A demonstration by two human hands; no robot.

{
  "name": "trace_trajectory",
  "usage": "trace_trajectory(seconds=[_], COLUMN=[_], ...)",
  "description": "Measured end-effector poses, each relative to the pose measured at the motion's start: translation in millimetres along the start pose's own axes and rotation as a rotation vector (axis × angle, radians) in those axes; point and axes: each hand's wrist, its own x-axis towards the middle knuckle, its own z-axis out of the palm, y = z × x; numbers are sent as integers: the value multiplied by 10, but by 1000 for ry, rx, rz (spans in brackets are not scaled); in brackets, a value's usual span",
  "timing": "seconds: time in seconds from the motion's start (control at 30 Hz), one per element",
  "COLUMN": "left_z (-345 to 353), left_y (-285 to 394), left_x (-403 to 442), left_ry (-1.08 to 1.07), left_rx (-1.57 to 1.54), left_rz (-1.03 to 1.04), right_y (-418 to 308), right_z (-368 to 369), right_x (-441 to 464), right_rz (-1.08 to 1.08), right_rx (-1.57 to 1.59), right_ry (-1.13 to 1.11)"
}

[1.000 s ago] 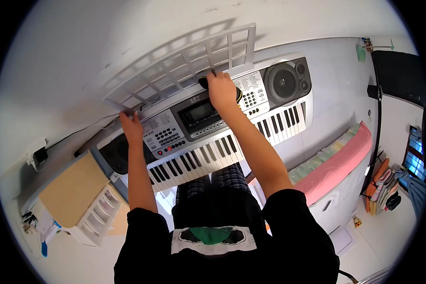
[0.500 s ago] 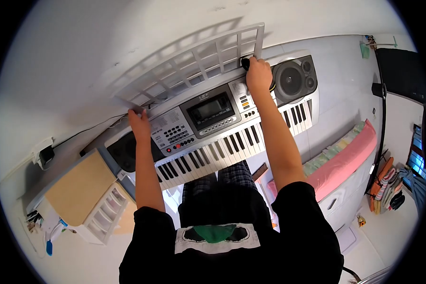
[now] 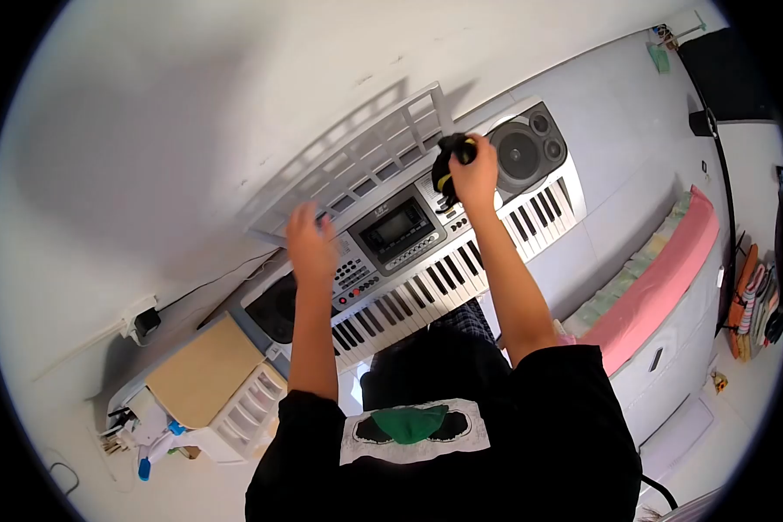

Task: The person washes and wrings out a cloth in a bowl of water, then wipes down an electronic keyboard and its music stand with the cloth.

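Note:
A silver electronic keyboard (image 3: 409,300) lies in front of me, with a grey grid music stand (image 3: 357,165) upright along its back edge. My right hand (image 3: 476,178) grips a black object with yellow edging (image 3: 445,174), soft-looking, above the keyboard's panel beside the right speaker (image 3: 519,152). What exactly it is I cannot make out. Over the left part of the panel, close to the lower left end of the stand, is my left hand (image 3: 311,239). It is smeared by motion, and its fingers are unclear.
A wooden-topped cabinet with white drawers (image 3: 204,370) stands at the left, below a wall socket with a black plug (image 3: 146,322). On the right are a bed edge with a pink roll (image 3: 657,296) and folded clothes (image 3: 751,304). A white wall rises behind the keyboard.
My left hand has come off the stand's left end and moved right. My right hand has lifted the black object, which now shows more fully. The whole view has turned and shifted.

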Motion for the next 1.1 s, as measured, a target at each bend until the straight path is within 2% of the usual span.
trace_trajectory(seconds=[0.03,0.1,0.2,0.27,0.3,0.37,0.5,0.57,0.63,0.7,0.77,0.87,0.97,1.03,1.1], left_z=[22,105,512,693,776,908,943,924,920,916,900,904,918,911,897], left_y=[283,750,1032,1133,1119,1023,1028,1037,1038,1043,1056,1048,1047,1050,1047], left_x=[204,637,1192,1438,1539,1687,1654,1626,1628,1626,1628,1621,1651,1638,1620], left_ry=[38,14,27,-173,-180,-258,-217,-252,-252,-254,-250,-225,-229,-236,-241], left_rx=[-74,-174,-104,-114,-109,-234,-287,-346,-339,-326,-289,-324,-318,-336,-353], left_rz=[169,330,441,353,361,195,181,118,127,134,120,142,128,126,118], right_y=[-31,-83,-291,-359,-371,-212,81,165,50,-78,-348,-371,-108,76,268], right_z=[-36,17,196,336,410,512,535,498,471,488,445,511,541,512,453], right_x=[94,278,515,585,586,565,412,402,482,566,692,702,573,459,399], right_rz=[13,-140,-209,-232,-208,-157,-51,61,89,-107,-213,-203,-129,54,110], right_rx=[47,122,188,183,113,82,49,-8,-1,167,232,200,107,-28,-112], right_ry=[37,126,159,158,165,142,121,42,40,163,226,192,147,24,-49])
